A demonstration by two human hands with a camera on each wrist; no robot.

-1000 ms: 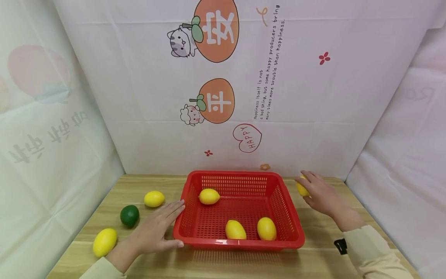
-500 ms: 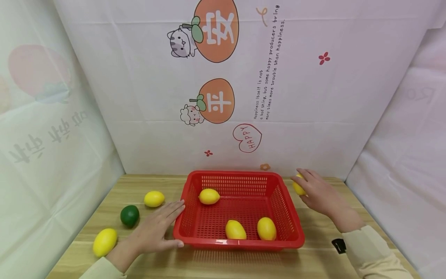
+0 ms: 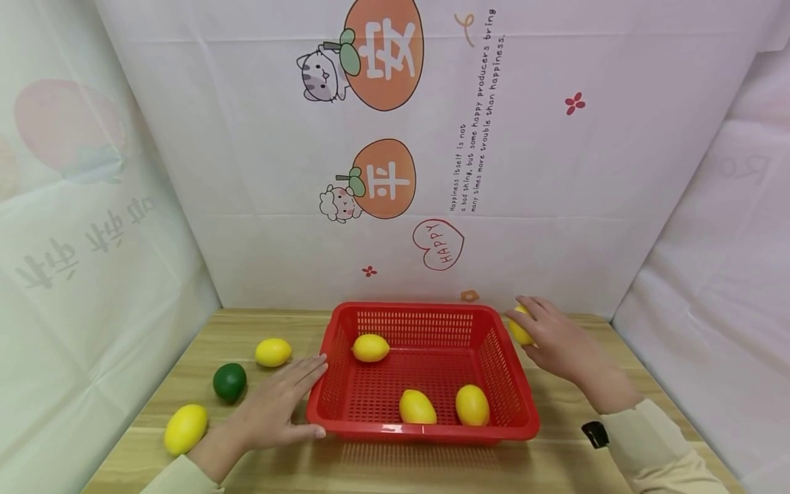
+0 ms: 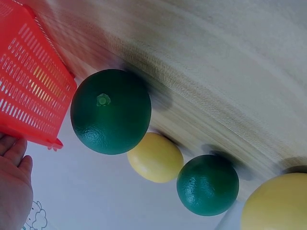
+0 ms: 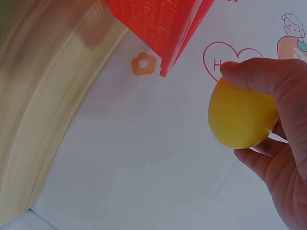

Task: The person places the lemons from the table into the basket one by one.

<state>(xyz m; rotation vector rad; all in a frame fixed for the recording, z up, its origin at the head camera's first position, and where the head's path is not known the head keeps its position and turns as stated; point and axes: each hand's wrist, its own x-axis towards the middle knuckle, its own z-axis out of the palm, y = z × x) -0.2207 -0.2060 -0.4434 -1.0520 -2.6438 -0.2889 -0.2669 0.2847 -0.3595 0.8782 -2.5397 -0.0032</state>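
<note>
Holding a lemon point(image 5: 240, 117), the right hand point(image 3: 558, 344) is beside the red basket point(image 3: 364, 429) the straight-fingered left hand point(image 3: 276, 406) touches.

Head view bright, soft-shadowed; wrist views dimmer.

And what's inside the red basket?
The red basket holds three lemons: one toward the far left corner, two by the near side. Its near rim covers the strip right behind it, so that bit can't be seen.
</note>
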